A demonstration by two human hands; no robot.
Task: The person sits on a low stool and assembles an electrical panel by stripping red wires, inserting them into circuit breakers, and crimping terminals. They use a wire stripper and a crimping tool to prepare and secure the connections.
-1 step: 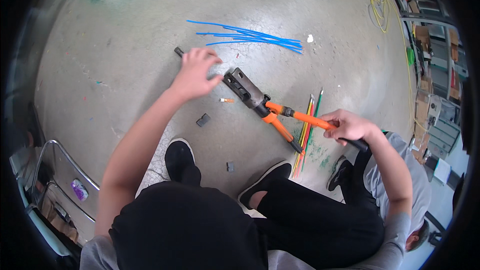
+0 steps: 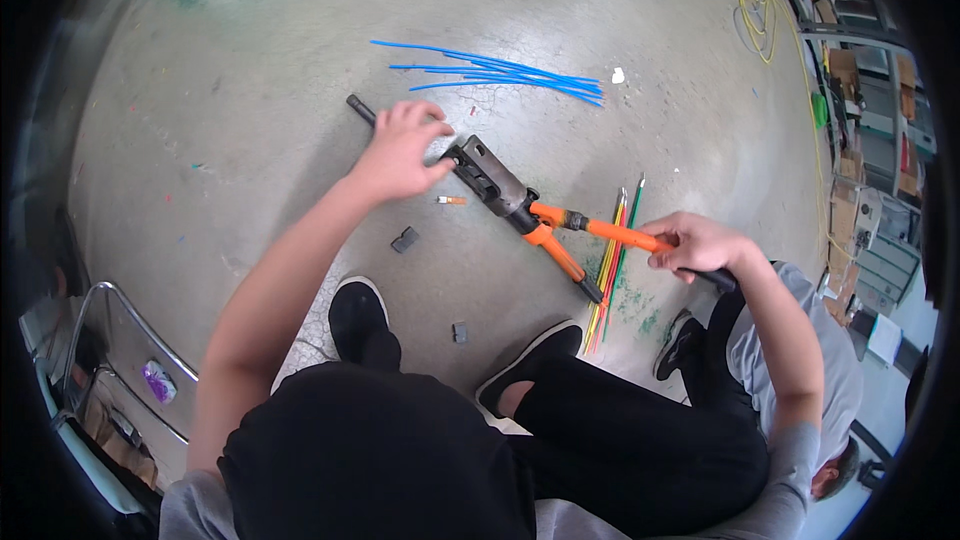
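Note:
A hydraulic crimping tool [image 2: 500, 185] with a dark metal head and orange handles lies slanted across the concrete floor. My right hand [image 2: 700, 245] is wrapped round one handle near its black grip end. My left hand [image 2: 405, 152] hovers beside the tool's head, fingers spread and curved, thumb close to the jaw; whether the thumb touches it I cannot tell. A dark rod [image 2: 360, 109] pokes out behind the left hand, its other end hidden. Two small dark metal blocks, one block [image 2: 405, 239] below the left hand and another block [image 2: 460, 332] near my shoes, rest on the floor.
Several blue wires [image 2: 500, 72] lie beyond the tool. Red, yellow and green wires [image 2: 613, 260] lie partly under its handles. A small orange-and-white piece [image 2: 451, 200] sits near the head. Another person [image 2: 780, 340] is close on my right; a metal-framed chair [image 2: 140, 315] stands at left.
My left hand has shifted slightly right and nearer to the tool's head. The right hand keeps hold of the handle, its fingers slightly shifted.

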